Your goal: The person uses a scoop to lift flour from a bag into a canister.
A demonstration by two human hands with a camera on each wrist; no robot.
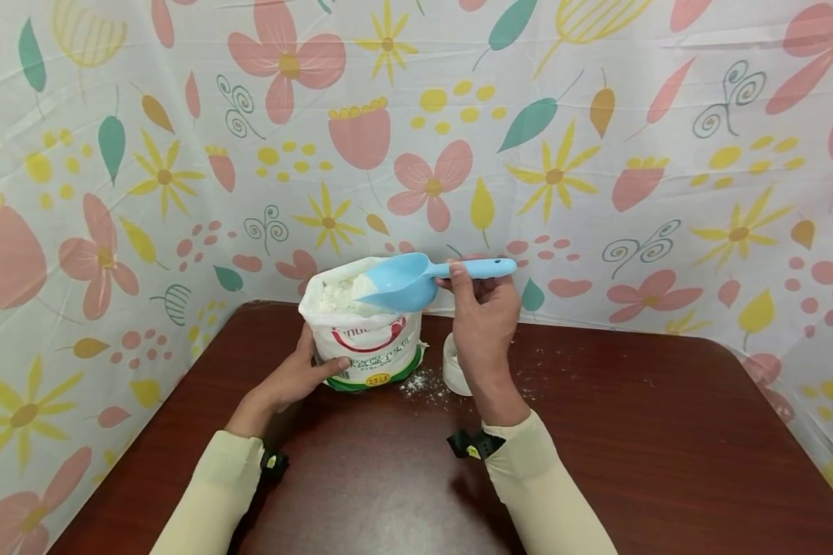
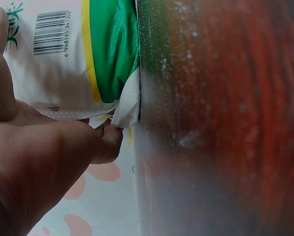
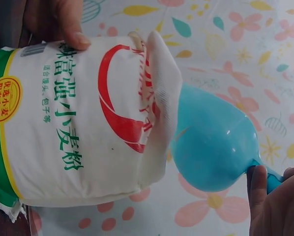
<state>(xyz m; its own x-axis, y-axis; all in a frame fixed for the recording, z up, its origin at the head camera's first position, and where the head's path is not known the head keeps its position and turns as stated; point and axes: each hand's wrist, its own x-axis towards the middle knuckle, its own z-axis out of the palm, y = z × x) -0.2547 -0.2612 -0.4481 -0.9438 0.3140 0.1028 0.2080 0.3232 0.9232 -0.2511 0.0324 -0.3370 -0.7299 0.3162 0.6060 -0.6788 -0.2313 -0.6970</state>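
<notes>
An open white and green flour bag (image 1: 369, 347) stands on the table, its top edge folded outward and white flour (image 1: 336, 296) showing inside. My left hand (image 1: 293, 379) grips the bag's lower left side, thumb across its front; in the left wrist view the left hand (image 2: 48, 147) lies along the bag's side near its base. My right hand (image 1: 486, 316) holds a light blue scoop (image 1: 406, 287) by its handle. The scoop's front end reaches over the bag's mouth into the flour. In the right wrist view the scoop (image 3: 216, 142) partly disappears behind the bag's rim.
A small white round container (image 1: 456, 370) stands right of the bag, partly hidden by my right forearm. Spilled flour (image 1: 426, 384) dusts the dark brown table (image 1: 389, 478) between them. A flower-patterned cloth (image 1: 430, 116) hangs close behind the bag and along the left side.
</notes>
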